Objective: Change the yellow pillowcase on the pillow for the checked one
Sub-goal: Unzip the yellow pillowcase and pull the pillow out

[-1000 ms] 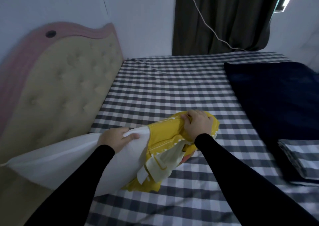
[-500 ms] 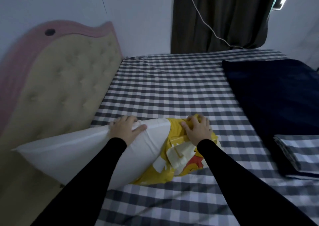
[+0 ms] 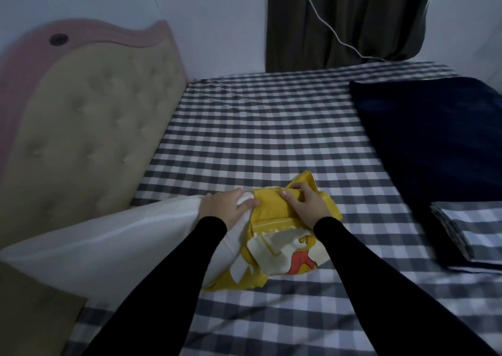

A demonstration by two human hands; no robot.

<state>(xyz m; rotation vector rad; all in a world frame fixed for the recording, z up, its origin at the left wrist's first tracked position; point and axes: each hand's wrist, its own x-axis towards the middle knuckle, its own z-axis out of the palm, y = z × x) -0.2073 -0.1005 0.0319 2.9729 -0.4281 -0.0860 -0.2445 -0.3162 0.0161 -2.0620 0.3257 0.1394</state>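
Left hand (image 3: 225,209): fingers curled, gripping the end of the white pillow (image 3: 108,247), which trails back from it toward the headboard (image 3: 81,138). Right hand (image 3: 307,206): fingers clamped on the bunched yellow pillowcase (image 3: 282,247), gathered just beside the left hand on the pillow's end. Folded checked pillowcase (image 3: 472,228): well apart, beyond the right hand, on the dark blanket (image 3: 434,138).

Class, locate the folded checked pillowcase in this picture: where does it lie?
In the head view, the checked pillowcase lies folded at the right edge of the bed, on the dark blue blanket, right of the right hand.
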